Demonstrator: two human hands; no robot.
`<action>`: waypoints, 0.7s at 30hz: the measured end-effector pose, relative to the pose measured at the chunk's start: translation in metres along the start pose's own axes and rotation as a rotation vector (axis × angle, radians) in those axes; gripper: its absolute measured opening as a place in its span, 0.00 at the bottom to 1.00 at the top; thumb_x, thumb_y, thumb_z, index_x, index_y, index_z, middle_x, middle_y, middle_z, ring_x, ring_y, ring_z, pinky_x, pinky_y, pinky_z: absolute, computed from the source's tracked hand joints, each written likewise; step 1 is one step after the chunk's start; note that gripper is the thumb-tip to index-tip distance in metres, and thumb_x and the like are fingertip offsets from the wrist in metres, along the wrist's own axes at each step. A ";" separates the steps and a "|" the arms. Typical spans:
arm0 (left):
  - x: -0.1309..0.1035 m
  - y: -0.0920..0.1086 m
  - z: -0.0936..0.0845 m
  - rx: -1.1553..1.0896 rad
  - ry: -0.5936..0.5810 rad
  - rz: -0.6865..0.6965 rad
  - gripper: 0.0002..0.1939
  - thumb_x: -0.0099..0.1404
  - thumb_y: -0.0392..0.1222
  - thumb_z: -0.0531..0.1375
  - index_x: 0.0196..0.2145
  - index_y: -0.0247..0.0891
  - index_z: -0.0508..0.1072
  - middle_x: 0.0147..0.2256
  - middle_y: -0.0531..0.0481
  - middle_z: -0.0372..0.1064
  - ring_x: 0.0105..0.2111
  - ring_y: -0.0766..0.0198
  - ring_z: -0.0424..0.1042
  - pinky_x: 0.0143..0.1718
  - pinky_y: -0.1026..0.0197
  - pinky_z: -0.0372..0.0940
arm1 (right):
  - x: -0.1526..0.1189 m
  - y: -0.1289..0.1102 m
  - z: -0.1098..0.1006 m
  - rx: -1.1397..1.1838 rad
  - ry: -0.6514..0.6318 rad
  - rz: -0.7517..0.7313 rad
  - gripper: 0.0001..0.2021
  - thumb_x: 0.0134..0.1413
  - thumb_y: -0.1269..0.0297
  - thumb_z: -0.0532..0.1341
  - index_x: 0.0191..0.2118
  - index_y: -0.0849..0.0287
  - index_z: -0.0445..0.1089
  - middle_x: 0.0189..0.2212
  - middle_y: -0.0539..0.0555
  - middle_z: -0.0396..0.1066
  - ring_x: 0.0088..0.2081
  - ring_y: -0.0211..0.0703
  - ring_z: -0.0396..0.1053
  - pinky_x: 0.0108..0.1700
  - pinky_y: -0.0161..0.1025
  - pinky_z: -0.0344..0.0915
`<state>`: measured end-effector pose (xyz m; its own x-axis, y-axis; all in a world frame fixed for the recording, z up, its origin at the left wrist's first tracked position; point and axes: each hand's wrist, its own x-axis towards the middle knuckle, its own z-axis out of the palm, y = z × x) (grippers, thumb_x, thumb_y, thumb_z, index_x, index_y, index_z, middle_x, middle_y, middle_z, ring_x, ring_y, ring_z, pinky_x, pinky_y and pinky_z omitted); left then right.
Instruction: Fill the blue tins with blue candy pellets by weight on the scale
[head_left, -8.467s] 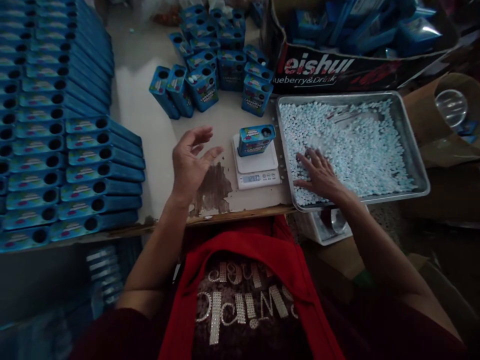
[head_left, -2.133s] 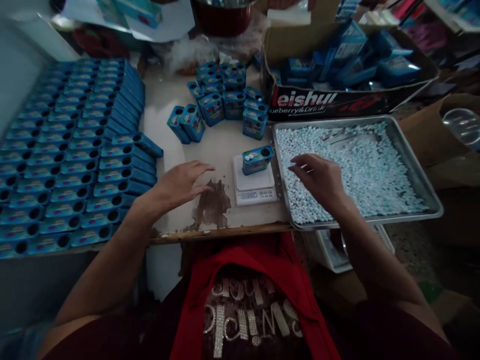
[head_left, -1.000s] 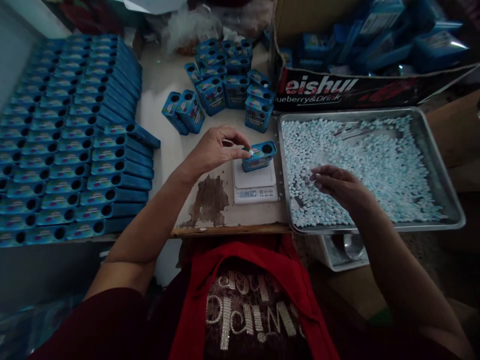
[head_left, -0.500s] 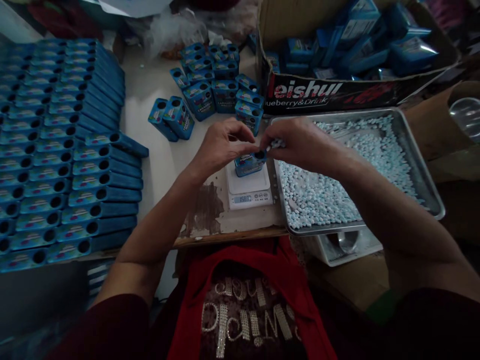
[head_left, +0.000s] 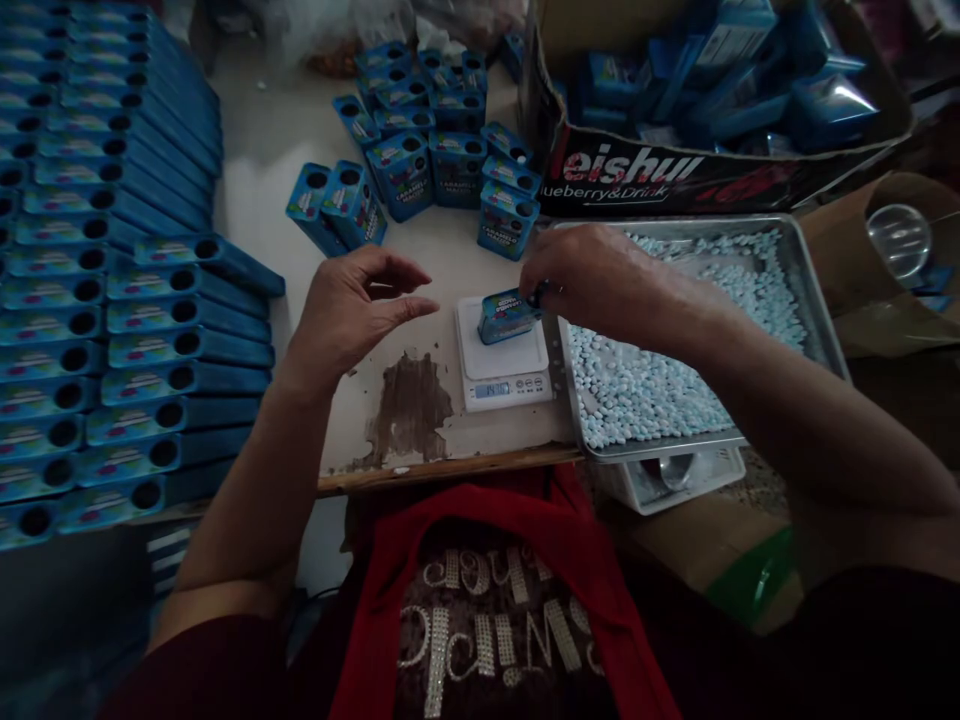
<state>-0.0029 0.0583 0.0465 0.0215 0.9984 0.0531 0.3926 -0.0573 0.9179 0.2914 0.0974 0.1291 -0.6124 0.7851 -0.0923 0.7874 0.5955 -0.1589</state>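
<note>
Where its paint is worn off, just left of the scale (head_left: 496, 362), the pale worktop (head_left: 259, 125) shows brown wood. Well to the left of the scale there are the stacked blue tins (head_left: 187, 345), in rows, with their round openings facing the person. Behind the scale and to its right stands the carton (head_left: 630, 175), filled with blue packages (head_left: 720, 100). Just right of the scale lies the metal tray (head_left: 667, 447). Behind the scale, a loose group of blue tins (head_left: 456, 175) is standing. The right hand (head_left: 600, 280) is above the scale's right edge, its fingers bent and close together at the tin's end; I cannot tell what it holds. The left hand (head_left: 341, 305), left of the scale, is half open around air, thumb apart from fingers. On the scale's plate is one blue tin (head_left: 501, 320). Smallest are the pale candies (head_left: 645, 395), spread in the tray right of the scale.
</note>
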 end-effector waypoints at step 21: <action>-0.044 0.012 0.007 0.153 -0.032 0.087 0.16 0.62 0.48 0.84 0.42 0.40 0.88 0.43 0.47 0.88 0.46 0.52 0.87 0.56 0.50 0.84 | -0.159 0.084 0.154 -0.006 -0.111 0.108 0.14 0.76 0.66 0.63 0.59 0.59 0.81 0.55 0.70 0.81 0.53 0.65 0.80 0.51 0.52 0.74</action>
<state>0.0071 0.0138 0.0527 0.0895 0.9894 0.1146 0.5233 -0.1446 0.8398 0.4437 -0.0037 -0.0214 -0.5279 0.8211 -0.2172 0.8493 0.5098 -0.1368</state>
